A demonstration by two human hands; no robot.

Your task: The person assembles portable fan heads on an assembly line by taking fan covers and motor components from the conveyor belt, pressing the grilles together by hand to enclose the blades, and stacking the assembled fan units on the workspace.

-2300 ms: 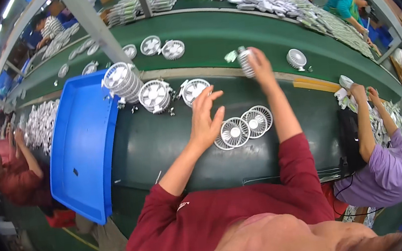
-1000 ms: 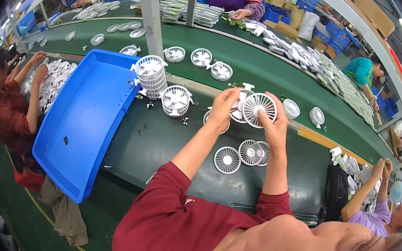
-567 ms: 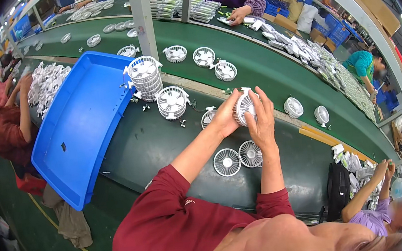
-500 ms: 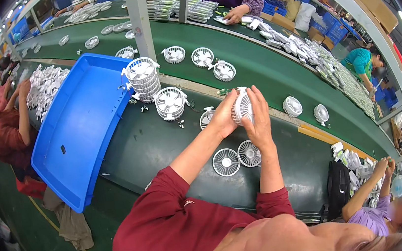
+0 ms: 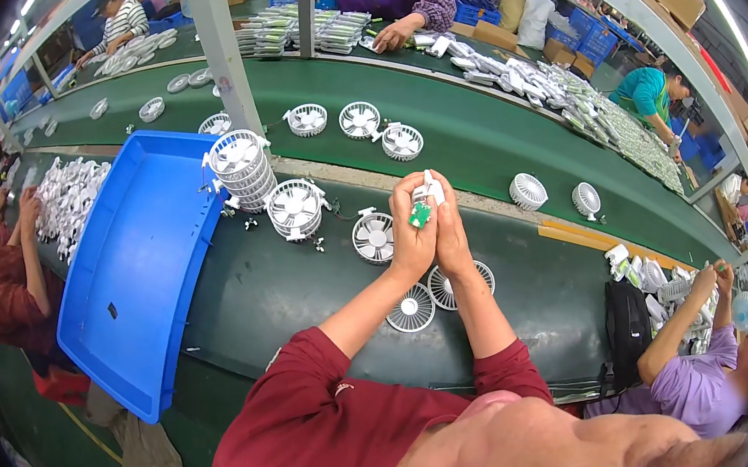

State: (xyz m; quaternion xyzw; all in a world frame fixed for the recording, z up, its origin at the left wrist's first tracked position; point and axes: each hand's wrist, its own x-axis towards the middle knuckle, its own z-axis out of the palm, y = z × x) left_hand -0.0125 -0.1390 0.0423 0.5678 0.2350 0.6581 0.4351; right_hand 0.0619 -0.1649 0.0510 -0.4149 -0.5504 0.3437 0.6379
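Note:
Between both palms I hold a white fan head (image 5: 428, 190), mostly hidden by my fingers, with a small green circuit board (image 5: 420, 216) showing on the near side. My left hand (image 5: 411, 240) is closed round its left side and my right hand (image 5: 452, 236) presses from the right. Beneath my wrists, two round white fan grilles (image 5: 411, 310) lie on the dark worktop. Just left of my hands sits an open fan housing with blades (image 5: 374, 237). Farther left are another fan housing (image 5: 295, 207) and a tall stack of them (image 5: 242, 168).
A large blue tray (image 5: 136, 288) slants at the left of the dark worktop (image 5: 243, 295). Beyond runs a green conveyor belt (image 5: 465, 145) carrying several fan heads (image 5: 528, 191). A black bag (image 5: 628, 324) lies at right. Co-workers sit left, right and across the belt.
My hands have turned the fan head, so its slatted face is hidden and the green board shows. They have drawn closer together around it. The whole view has shifted slightly.

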